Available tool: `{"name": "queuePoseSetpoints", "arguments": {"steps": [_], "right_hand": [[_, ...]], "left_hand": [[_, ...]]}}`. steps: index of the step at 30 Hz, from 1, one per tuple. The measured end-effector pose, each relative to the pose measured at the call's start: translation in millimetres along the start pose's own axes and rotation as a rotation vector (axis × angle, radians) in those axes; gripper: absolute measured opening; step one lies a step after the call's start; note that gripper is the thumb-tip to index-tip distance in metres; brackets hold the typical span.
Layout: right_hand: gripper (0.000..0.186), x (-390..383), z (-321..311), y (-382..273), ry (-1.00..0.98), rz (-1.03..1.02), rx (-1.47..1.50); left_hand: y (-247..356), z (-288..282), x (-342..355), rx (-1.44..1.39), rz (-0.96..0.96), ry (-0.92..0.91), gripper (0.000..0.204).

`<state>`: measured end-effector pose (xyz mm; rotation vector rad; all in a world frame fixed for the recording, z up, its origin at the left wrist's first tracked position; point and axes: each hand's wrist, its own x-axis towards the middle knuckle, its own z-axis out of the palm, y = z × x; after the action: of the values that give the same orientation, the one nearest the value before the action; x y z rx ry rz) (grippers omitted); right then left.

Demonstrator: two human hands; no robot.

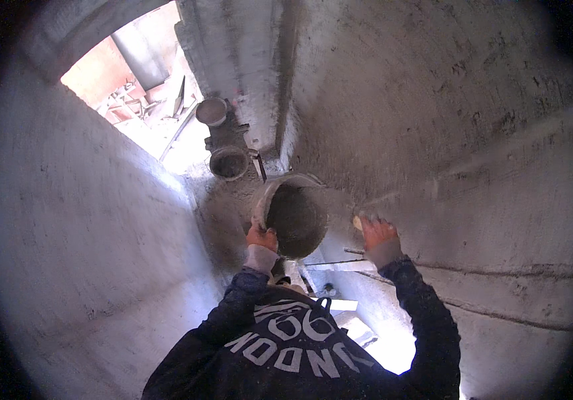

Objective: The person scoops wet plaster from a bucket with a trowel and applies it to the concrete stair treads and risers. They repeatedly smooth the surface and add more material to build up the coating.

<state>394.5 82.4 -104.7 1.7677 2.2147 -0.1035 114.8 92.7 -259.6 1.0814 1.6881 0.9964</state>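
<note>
My left hand point(262, 237), in an orange glove, grips the near rim of a round metal pan point(296, 220) filled with dark wet mortar, held up in front of me. In a matching glove, my right hand point(378, 233) presses against the grey plastered wall point(473, 173) on the right. Its fingers close on a small pale tool point(358, 223) that touches the wall. Most of that tool is hidden by the hand. My dark sleeves with pale lettering fill the lower middle.
I stand in a narrow gap between two plastered walls; the left wall point(86, 240) is close. Two round buckets point(212, 111) point(229, 163) sit farther along below. A bright opening point(133, 80) shows rubble at upper left. A pale flat bar point(340, 265) crosses under my right wrist.
</note>
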Motion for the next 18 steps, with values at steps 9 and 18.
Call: {"name": "queuePoseSetpoints", "arguments": {"steps": [9, 18], "right_hand": [[0.040, -12, 56, 18, -0.157, -0.086, 0.299], [0.043, -17, 94, -73, -0.019, 0.212, 0.999]], "left_hand": [[12, 36, -3, 0.065, 0.143, -0.057, 0.067], [37, 19, 7, -0.240, -0.015, -0.207, 0.040]]}}
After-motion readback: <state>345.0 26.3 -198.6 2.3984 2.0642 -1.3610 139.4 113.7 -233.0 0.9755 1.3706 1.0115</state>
